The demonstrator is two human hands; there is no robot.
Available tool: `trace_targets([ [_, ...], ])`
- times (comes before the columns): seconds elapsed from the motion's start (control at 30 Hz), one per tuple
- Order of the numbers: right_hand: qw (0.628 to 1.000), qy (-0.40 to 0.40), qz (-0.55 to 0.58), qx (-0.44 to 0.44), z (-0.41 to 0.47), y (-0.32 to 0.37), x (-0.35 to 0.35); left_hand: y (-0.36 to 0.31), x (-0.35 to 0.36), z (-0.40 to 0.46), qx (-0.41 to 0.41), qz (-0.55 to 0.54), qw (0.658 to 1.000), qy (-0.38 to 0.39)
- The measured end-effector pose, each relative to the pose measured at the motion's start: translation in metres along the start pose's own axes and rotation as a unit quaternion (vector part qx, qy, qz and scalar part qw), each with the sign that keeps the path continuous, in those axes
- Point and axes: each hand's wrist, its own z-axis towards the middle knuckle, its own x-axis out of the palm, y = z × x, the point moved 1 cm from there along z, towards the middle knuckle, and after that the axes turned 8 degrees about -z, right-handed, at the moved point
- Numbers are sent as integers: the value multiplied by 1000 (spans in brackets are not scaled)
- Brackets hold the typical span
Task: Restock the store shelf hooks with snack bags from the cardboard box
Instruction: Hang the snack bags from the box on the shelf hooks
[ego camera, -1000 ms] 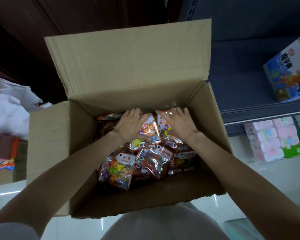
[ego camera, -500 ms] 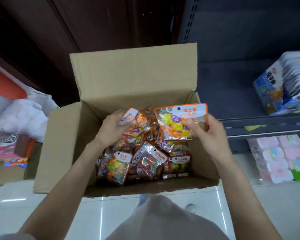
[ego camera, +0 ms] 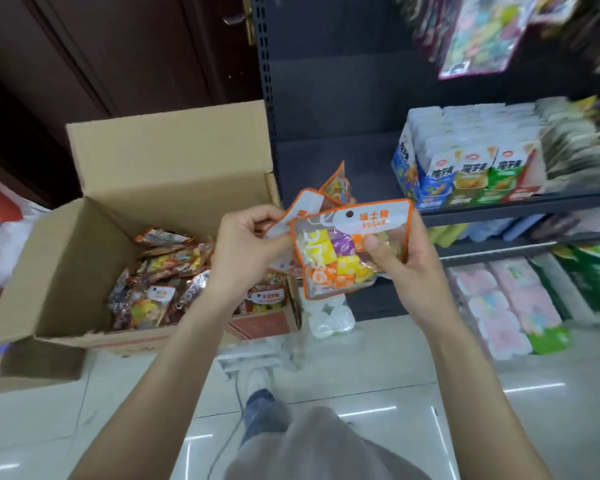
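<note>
**Two candy bags held up between box and shelf**

The dark shelf unit fills the upper right, its perforated upright just beside the box's raised back flap. A bare stretch of shelf board lies behind the hands; to its right stand rows of boxed snacks, and blurred packets hang above them. Lower tiers hold pink and green packs. The pale tiled floor lies open in front of the shelf.

The cardboard box sits on the floor at left, flaps open, its right wall close against the shelf unit. Loose snack bags cover its bottom. A clear wrapped pack lies on the floor at the box's near right corner.

Both hands are raised above that corner. The right hand grips the front candy bag, thumb pressed on its clear face, fingers behind it. The left hand pinches the white header of a second bag, which fans out behind the first, touching it.
</note>
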Motion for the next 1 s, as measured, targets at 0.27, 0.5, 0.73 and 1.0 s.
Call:
trace_targets([
  [0.27,980,-197,28,3,-42,-19,-85,-14,104,-6,-24,-45,996,72],
  [0.5,949,-307,45,61,-25,-32,-145,5,153,45,-29,-96,994,-38],
  [0.73,935,-353,-32,-11,22,-7,-204,5,181,105,7,-68,997,-33],
  [1.0,925,-336,-107,-143,82,21,-261,-15,234,145,163,212,959,94],
])
